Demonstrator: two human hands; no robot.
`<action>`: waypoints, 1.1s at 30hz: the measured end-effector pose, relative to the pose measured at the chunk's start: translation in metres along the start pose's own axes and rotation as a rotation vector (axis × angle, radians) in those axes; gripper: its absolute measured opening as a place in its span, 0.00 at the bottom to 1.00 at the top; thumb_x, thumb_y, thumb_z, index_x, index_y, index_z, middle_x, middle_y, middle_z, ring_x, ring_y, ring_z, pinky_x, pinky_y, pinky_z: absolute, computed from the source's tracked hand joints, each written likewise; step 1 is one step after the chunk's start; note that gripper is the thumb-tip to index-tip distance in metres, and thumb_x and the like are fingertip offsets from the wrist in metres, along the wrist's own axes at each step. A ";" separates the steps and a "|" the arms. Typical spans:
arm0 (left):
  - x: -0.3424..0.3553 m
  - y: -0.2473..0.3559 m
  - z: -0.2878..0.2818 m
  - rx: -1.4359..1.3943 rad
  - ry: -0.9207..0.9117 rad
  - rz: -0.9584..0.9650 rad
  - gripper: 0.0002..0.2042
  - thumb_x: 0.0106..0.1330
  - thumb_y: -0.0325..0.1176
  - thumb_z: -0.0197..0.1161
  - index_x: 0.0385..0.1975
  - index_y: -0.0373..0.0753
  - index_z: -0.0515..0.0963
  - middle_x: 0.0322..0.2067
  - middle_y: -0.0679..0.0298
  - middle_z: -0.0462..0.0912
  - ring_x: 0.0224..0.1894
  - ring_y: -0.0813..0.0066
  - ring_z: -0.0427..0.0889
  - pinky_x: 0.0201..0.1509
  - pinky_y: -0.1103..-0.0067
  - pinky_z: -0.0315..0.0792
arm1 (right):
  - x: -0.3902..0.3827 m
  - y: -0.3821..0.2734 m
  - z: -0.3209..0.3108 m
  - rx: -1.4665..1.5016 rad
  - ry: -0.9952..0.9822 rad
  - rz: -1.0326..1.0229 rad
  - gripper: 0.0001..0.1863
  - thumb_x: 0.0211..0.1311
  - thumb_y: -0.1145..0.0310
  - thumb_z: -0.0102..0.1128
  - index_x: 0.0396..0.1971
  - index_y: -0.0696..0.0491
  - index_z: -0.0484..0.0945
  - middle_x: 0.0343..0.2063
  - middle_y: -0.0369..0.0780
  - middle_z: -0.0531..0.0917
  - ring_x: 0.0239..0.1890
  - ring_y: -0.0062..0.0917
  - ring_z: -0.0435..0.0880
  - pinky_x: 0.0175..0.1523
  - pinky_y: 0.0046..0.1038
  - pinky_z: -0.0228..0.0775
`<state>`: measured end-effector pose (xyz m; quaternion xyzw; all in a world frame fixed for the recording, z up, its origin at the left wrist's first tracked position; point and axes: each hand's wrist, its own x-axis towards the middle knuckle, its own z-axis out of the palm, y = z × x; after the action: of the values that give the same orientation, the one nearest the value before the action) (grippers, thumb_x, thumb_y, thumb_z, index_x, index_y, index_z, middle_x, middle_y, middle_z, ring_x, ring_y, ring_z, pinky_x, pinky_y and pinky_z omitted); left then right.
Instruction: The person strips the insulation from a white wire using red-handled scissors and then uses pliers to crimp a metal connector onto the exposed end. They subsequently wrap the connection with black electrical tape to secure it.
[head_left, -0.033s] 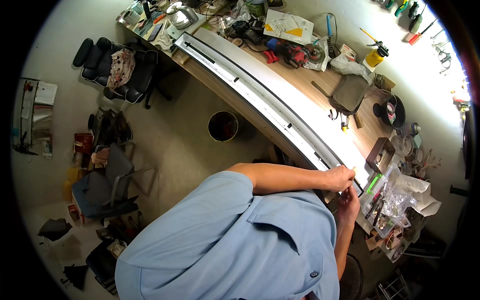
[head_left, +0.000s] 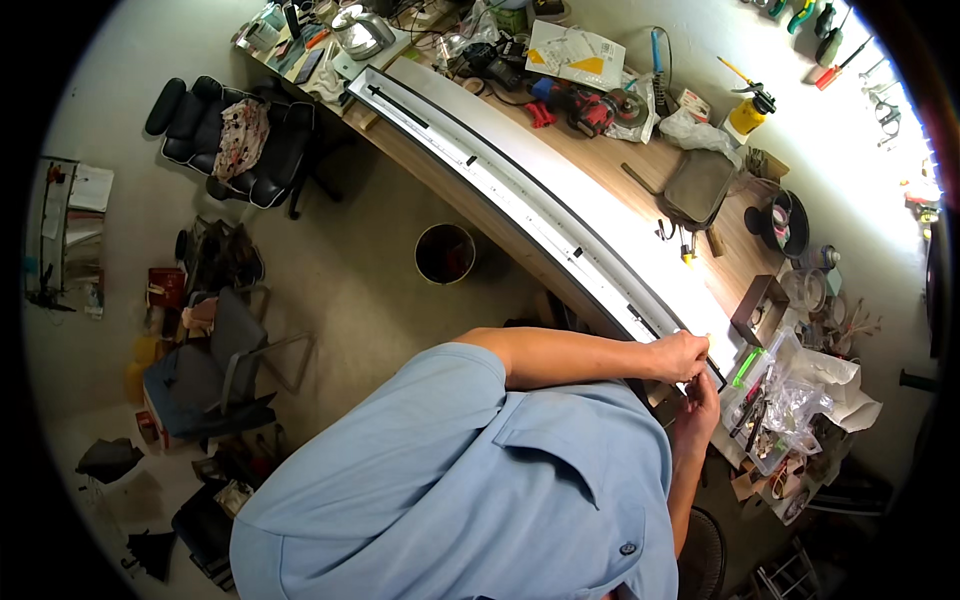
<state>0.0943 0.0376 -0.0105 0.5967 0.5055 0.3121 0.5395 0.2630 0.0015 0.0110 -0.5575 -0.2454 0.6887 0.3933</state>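
Your left hand (head_left: 680,355) curled closed over the near end of a long silver panel (head_left: 560,190) lying along the wooden worktop (head_left: 640,165). Your right hand (head_left: 700,405) sat just below it; whether its grip held anything could not be told. A clear box (head_left: 770,400) of small parts stood beside them.

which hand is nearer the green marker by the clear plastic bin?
Right. The right hand sits just beside the green marker, at the panel's end. The left hand grips the long metal panel edge, slightly farther off.
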 end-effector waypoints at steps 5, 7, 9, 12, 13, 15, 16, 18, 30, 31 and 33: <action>0.001 0.012 -0.011 -0.349 -0.153 -0.148 0.13 0.65 0.34 0.68 0.37 0.29 0.79 0.33 0.51 0.87 0.33 0.65 0.90 0.34 0.72 0.85 | -0.009 0.006 -0.003 -0.028 0.111 -0.113 0.10 0.72 0.67 0.62 0.48 0.53 0.82 0.34 0.27 0.83 0.27 0.06 0.72 0.25 0.12 0.56; 0.002 0.009 -0.010 -0.571 -0.230 -0.268 0.12 0.66 0.34 0.69 0.37 0.29 0.80 0.33 0.54 0.86 0.31 0.70 0.89 0.30 0.75 0.86 | -0.008 0.010 -0.014 -0.076 0.077 -0.145 0.09 0.72 0.66 0.63 0.47 0.53 0.82 0.35 0.28 0.83 0.27 0.06 0.72 0.25 0.14 0.55; 0.007 -0.004 -0.002 -0.627 -0.282 -0.315 0.11 0.67 0.33 0.69 0.37 0.29 0.80 0.32 0.55 0.86 0.31 0.69 0.90 0.31 0.75 0.86 | -0.007 0.010 -0.017 -0.168 0.051 -0.182 0.09 0.71 0.67 0.65 0.46 0.54 0.83 0.32 0.28 0.82 0.25 0.07 0.69 0.26 0.14 0.54; 0.011 -0.007 0.002 -0.693 -0.325 -0.394 0.11 0.66 0.32 0.70 0.35 0.28 0.80 0.32 0.55 0.86 0.31 0.68 0.90 0.31 0.76 0.87 | -0.010 0.005 -0.016 -0.307 0.133 -0.202 0.08 0.70 0.71 0.66 0.43 0.59 0.84 0.32 0.32 0.84 0.29 0.11 0.75 0.33 0.14 0.63; 0.010 -0.003 0.003 -0.707 -0.321 -0.425 0.11 0.66 0.32 0.71 0.35 0.28 0.80 0.32 0.55 0.86 0.32 0.68 0.89 0.31 0.76 0.87 | -0.011 0.004 -0.017 -0.344 0.124 -0.225 0.08 0.69 0.71 0.66 0.41 0.60 0.83 0.32 0.33 0.84 0.30 0.12 0.76 0.34 0.15 0.64; 0.011 -0.002 0.007 -0.739 -0.315 -0.475 0.11 0.65 0.32 0.72 0.34 0.28 0.80 0.32 0.56 0.86 0.32 0.69 0.89 0.31 0.76 0.87 | -0.013 0.001 -0.021 -0.421 0.107 -0.274 0.08 0.69 0.71 0.67 0.39 0.61 0.83 0.32 0.34 0.85 0.31 0.14 0.77 0.37 0.17 0.67; 0.013 -0.004 0.010 -0.755 -0.312 -0.496 0.12 0.64 0.32 0.72 0.34 0.28 0.81 0.32 0.56 0.86 0.32 0.69 0.89 0.31 0.76 0.87 | -0.013 0.001 -0.021 -0.445 0.104 -0.293 0.07 0.69 0.71 0.67 0.38 0.61 0.83 0.32 0.34 0.85 0.31 0.14 0.77 0.37 0.17 0.67; 0.017 -0.008 0.016 -0.786 -0.320 -0.521 0.11 0.63 0.31 0.73 0.33 0.28 0.81 0.32 0.56 0.86 0.32 0.69 0.89 0.31 0.77 0.86 | -0.013 0.002 -0.022 -0.495 0.102 -0.333 0.07 0.69 0.72 0.67 0.36 0.61 0.82 0.32 0.34 0.85 0.31 0.14 0.78 0.39 0.17 0.69; 0.003 0.008 0.030 -0.040 -0.002 0.074 0.09 0.57 0.30 0.65 0.32 0.32 0.85 0.30 0.46 0.87 0.35 0.52 0.89 0.40 0.63 0.83 | -0.019 0.013 -0.012 -0.569 0.304 -0.491 0.09 0.71 0.69 0.65 0.36 0.61 0.83 0.31 0.34 0.84 0.31 0.14 0.77 0.37 0.19 0.70; 0.000 0.006 0.033 0.020 -0.001 0.119 0.09 0.55 0.33 0.66 0.31 0.36 0.85 0.31 0.45 0.86 0.38 0.46 0.87 0.45 0.60 0.80 | -0.019 0.015 -0.011 -0.527 0.321 -0.501 0.09 0.72 0.68 0.65 0.37 0.60 0.83 0.31 0.33 0.84 0.30 0.13 0.77 0.36 0.19 0.70; -0.008 0.027 0.016 0.159 -0.104 0.167 0.09 0.58 0.32 0.63 0.35 0.36 0.84 0.31 0.44 0.86 0.39 0.43 0.86 0.45 0.59 0.79 | -0.017 0.019 -0.016 -0.422 0.370 -0.444 0.10 0.72 0.68 0.64 0.38 0.62 0.82 0.30 0.34 0.82 0.32 0.14 0.77 0.38 0.19 0.69</action>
<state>0.1137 0.0272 0.0130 0.6929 0.4485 0.2837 0.4882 0.2745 -0.0251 0.0018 -0.6749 -0.4221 0.4078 0.4472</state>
